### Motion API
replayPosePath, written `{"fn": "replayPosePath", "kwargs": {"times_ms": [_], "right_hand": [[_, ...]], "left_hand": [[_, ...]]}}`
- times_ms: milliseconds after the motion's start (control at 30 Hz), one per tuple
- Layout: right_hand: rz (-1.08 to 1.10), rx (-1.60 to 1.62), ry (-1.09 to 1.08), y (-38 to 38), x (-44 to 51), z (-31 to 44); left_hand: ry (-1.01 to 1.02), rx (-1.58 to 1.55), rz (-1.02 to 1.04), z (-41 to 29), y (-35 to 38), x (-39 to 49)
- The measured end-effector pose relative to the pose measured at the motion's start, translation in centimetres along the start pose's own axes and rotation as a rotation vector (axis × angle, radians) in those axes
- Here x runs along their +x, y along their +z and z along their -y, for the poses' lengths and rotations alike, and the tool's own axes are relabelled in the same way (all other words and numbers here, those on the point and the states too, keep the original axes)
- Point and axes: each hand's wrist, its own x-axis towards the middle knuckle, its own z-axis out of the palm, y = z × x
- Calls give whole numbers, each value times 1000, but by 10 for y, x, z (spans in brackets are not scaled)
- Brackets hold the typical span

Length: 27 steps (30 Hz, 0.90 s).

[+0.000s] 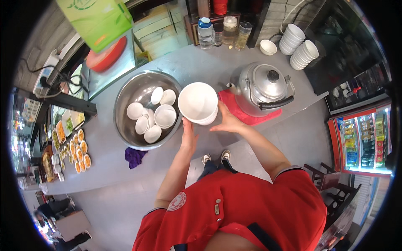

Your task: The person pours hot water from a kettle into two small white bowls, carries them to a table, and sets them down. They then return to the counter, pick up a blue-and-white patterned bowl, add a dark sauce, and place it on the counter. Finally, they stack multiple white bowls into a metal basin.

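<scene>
Between my two hands is a stack of white bowls [198, 102], its open top facing up. My left hand [189, 135] presses on its near left side, close to the rim of a large steel basin [130, 91]. From the right, my right hand [230, 120] cups the stack with thumb and fingers spread around it. Several small white bowls [165, 116] lie loose inside the basin, some tipped on their sides. A large metal kettle [262, 88] with a black-gripped handle stands on a red cloth [230, 103], right of my hands.
A purple cloth [135, 157] lies by the basin. Stacked white bowls [292, 39], a single bowl [268, 47] and drink bottles [205, 33] line the counter's back. Several small filled dishes [80, 153] are at left. A lit drinks fridge [366, 141] stands at right.
</scene>
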Motion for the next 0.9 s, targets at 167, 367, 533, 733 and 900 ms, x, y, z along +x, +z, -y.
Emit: {"fn": "replayPosePath", "kwargs": {"times_ms": [167, 367, 533, 733, 900], "right_hand": [[-66, 209, -67, 26, 24, -18], [-18, 181, -85, 61, 18, -49], [18, 256, -23, 16, -23, 56], [-210, 297, -93, -69, -51, 132], [-416, 302, -349, -188, -35, 133]], "left_hand": [[86, -236, 299, 13, -13, 58], [168, -144, 349, 16, -26, 34], [45, -60, 337, -62, 9, -52], [-67, 54, 445, -152, 91, -80], [42, 261, 603, -207, 217, -46]]}}
